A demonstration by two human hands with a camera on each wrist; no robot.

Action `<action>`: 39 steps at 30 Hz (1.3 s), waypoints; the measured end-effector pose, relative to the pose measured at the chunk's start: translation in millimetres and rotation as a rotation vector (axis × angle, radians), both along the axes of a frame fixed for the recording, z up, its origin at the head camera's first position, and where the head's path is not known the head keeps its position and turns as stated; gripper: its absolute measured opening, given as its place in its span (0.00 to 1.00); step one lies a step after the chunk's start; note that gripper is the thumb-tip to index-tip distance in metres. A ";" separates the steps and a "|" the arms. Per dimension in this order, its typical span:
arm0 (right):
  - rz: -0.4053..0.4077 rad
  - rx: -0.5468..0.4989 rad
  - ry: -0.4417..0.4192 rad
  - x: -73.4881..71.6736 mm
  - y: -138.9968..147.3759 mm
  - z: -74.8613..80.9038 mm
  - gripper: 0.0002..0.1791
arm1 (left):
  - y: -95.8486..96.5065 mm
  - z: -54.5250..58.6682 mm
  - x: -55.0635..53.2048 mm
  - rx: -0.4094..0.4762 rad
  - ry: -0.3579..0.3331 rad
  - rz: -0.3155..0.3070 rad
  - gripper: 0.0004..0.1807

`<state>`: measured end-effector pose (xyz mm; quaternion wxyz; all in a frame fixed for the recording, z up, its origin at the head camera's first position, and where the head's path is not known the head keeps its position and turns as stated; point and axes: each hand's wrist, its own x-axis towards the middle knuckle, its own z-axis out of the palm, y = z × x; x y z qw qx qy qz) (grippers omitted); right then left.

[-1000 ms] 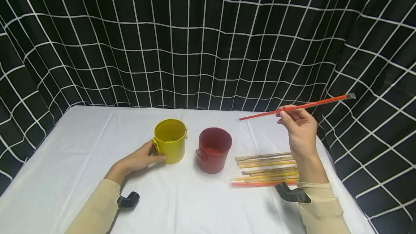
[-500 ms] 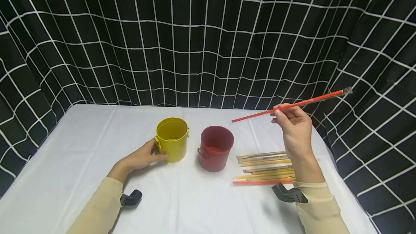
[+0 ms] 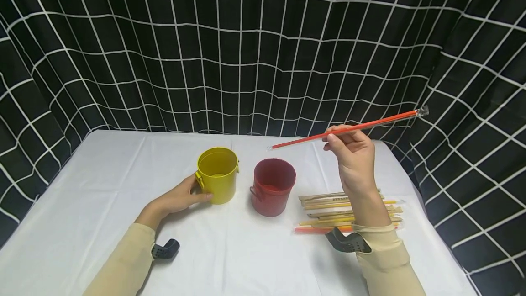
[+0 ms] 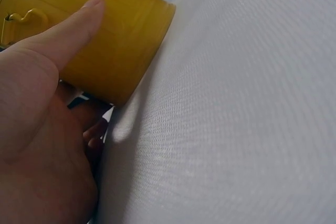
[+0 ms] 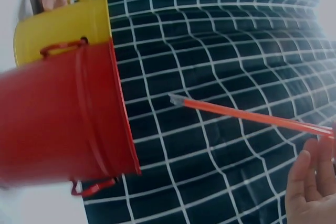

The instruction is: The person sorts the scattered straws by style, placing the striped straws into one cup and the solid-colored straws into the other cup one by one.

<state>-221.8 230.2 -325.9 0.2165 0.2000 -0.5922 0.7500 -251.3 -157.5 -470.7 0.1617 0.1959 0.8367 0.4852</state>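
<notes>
My right hand [image 3: 356, 161] pinches a red straw [image 3: 382, 121] in a clear wrapper between thumb and fingers. The straw slants, its lower end to the left, above and behind the red bucket [image 3: 269, 202]. In the right wrist view, the straw [image 5: 247, 113] stands apart from the red bucket's rim. My left hand [image 3: 178, 198] holds the yellow bucket [image 3: 223, 187] low on its left side. The left wrist view shows the thumb [image 4: 79, 32] along the yellow wall; the other fingers are partly hidden behind it. Both buckets stand upright, side by side and apart.
Several wrapped sticks or straws [image 3: 324, 205], paper-coloured, yellow and red, lie in a loose row on the white tablecloth [image 3: 255, 259], partly under my right forearm. A black curtain with a white grid [image 3: 246, 49] hangs behind the table and at both sides.
My right hand has moved left with the red straw, bringing its lower end from right of the red bucket to behind its rim. The left hand still holds the yellow bucket.
</notes>
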 end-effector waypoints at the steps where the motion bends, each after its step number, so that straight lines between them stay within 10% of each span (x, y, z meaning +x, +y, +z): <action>1: -0.001 0.005 -0.001 0.1 -3.0 -0.3 0.12 | 0.2 0.3 0.1 0.001 -0.001 0.001 0.50; 39: 0.113 0.063 -0.061 -9.8 -82.9 -12.5 0.20 | 0.2 -0.3 -1.9 0.004 -0.016 0.008 0.51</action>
